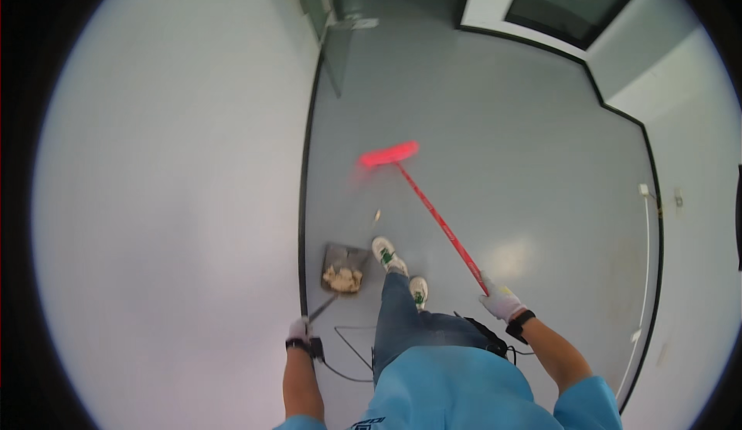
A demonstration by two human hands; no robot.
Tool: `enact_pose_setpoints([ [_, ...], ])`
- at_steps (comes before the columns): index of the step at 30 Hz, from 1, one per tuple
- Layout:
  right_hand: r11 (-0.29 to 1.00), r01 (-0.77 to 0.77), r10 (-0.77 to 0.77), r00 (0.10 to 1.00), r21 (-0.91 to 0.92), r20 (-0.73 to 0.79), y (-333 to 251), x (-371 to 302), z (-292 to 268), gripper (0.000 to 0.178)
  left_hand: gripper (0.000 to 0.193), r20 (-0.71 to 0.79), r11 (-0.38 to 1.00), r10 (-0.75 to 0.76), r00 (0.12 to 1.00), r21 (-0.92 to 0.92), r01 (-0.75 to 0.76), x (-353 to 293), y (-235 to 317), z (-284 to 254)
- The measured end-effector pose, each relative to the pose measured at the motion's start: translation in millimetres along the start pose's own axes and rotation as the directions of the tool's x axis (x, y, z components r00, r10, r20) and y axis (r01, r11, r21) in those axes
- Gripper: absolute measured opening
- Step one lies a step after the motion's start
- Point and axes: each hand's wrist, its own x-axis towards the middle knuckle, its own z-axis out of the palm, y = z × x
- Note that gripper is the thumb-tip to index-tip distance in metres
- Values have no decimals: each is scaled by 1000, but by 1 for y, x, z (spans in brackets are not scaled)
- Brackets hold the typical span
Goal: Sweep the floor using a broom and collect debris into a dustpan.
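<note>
My right hand (502, 300), in a white glove, is closed round the red handle of a broom (444, 225). Its pinkish-red head (389, 154) is out in front, slightly blurred, over the grey floor. At the lower left my gloved left hand (300, 329) grips the dark handle of a dustpan (346, 256). The grey pan rests by the left wall with a heap of pale, crumpled debris (342, 279) in it. A small pale scrap (377, 215) lies on the floor between the broom head and my shoes.
My white shoes (386, 254) stand just right of the dustpan. A white wall (178, 183) with black skirting runs close on the left. A glass door (334, 59) stands at the far left. Along the right wall a white cable (646, 260) runs down from a small box.
</note>
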Motion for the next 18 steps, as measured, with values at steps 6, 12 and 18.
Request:
enact_pose_setpoints([
  [6, 976, 49, -88, 979, 212, 183, -54, -60, -72, 62, 16, -169, 993, -7, 986, -115, -12, -37, 133, -6],
  [12, 812, -261, -70, 844, 522, 532, -56, -127, -126, 64, 15, -210, 959, -173, 962, -259, 116, -21, 147, -4],
  [18, 615, -398, -132, 799, 680, 587, -57, -191, -170, 61, 17, -228, 997, -18, 973, -82, 0, 16, 128, 21],
])
